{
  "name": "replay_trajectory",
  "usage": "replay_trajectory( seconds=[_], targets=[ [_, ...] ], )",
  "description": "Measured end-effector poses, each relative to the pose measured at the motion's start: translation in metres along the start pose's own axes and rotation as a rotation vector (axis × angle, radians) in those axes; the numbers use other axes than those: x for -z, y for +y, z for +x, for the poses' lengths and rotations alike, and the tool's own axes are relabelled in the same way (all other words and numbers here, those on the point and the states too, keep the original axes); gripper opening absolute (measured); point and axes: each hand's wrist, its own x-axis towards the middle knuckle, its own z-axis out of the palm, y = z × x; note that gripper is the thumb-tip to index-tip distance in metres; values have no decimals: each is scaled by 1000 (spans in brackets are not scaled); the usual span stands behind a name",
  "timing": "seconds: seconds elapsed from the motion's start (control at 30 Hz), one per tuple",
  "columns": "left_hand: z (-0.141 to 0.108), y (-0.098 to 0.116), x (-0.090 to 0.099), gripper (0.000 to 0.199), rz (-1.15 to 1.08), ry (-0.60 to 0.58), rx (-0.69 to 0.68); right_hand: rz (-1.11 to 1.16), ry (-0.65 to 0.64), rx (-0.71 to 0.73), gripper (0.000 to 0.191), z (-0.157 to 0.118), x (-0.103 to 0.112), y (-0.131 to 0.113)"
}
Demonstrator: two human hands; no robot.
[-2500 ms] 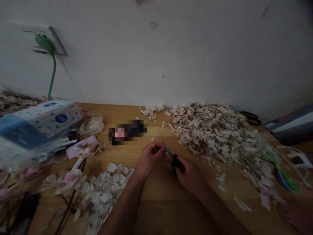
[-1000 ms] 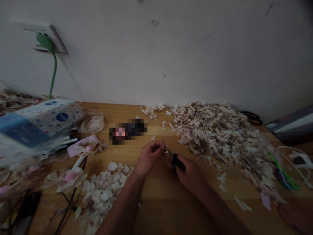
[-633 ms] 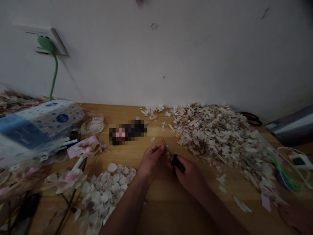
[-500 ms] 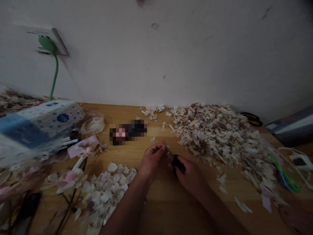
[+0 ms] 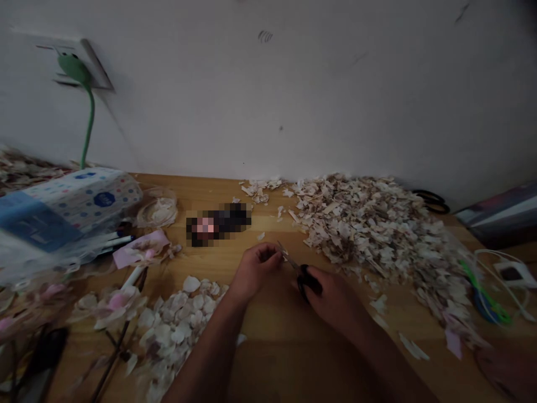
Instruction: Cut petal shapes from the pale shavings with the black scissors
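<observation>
Black-handled scissors (image 5: 302, 275) are gripped in my right hand (image 5: 331, 294), their blades pointing up and left. The blade tips reach close to the fingertips of my left hand (image 5: 257, 270), whose thumb and fingers are pinched together. A small pale bit shows by those fingertips, too small to make out. Left of my left forearm lies a heap of rounded pale petals (image 5: 184, 319). To the right of the scissors spreads a larger pile of ragged pale scraps (image 5: 361, 224).
Behind my left hand lies a dark blurred object (image 5: 222, 223). At the left are a tissue pack (image 5: 104, 196), pink artificial flowers (image 5: 117, 302) and pens. A green cable (image 5: 89, 129) hangs from the wall socket. White and green cords (image 5: 482, 291) lie at the right.
The view has shifted slightly. My left hand has moved a little left, and the scissors with my right hand sit a little further right and tilt more to the left.
</observation>
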Motion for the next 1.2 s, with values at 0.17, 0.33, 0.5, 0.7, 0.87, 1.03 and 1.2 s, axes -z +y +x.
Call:
replay_trajectory(
  seconds=[0.17,0.33,0.5,0.7,0.87,1.03,1.2],
  targets=[
    [-1,0,-2,20,8,-9,35,-87,-20,-26,12,-1,11,8],
    [-7,2,-6,20,-309,-11,222,284,204,-55,17,5,12,14],
    [-10,5,-4,20,-522,7,404,746,528,-39,15,14,2,19],
    [-10,5,-4,23,-568,12,411,797,493,55,7,18,-16,29],
    [-8,14,-7,17,-494,122,273,776,498,59,10,21,-23,27],
    [-25,73,6,23,-111,288,-17,773,464,93,20,16,-20,23],
    [-84,103,35,28,705,374,-51,654,317,220,27,24,-17,11]
  ],
)
